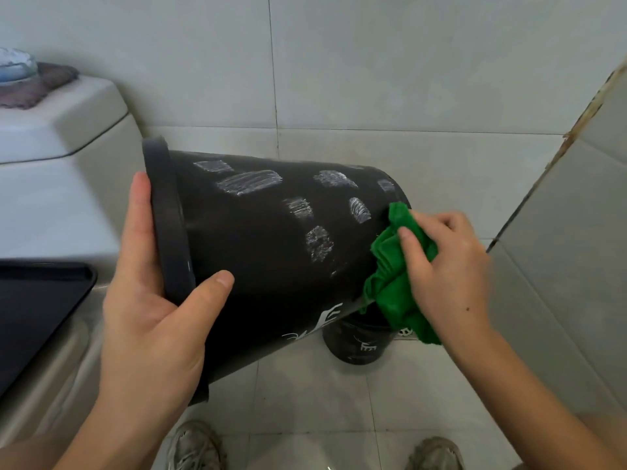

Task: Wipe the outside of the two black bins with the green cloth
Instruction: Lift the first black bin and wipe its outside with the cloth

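Gripping rim of tilted black bin [258,252] in left hand [152,320], long axis running rightward to its base, pressing bunched green cloth [390,276] there under right hand [448,266], second bin [359,344] standing below.

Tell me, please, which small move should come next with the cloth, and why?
Probably sweep the green cloth from the base end toward the rim, across the white smears. The right hand presses it near the held bin's bottom; the left hand grips the rim, and the smears remain unwiped.
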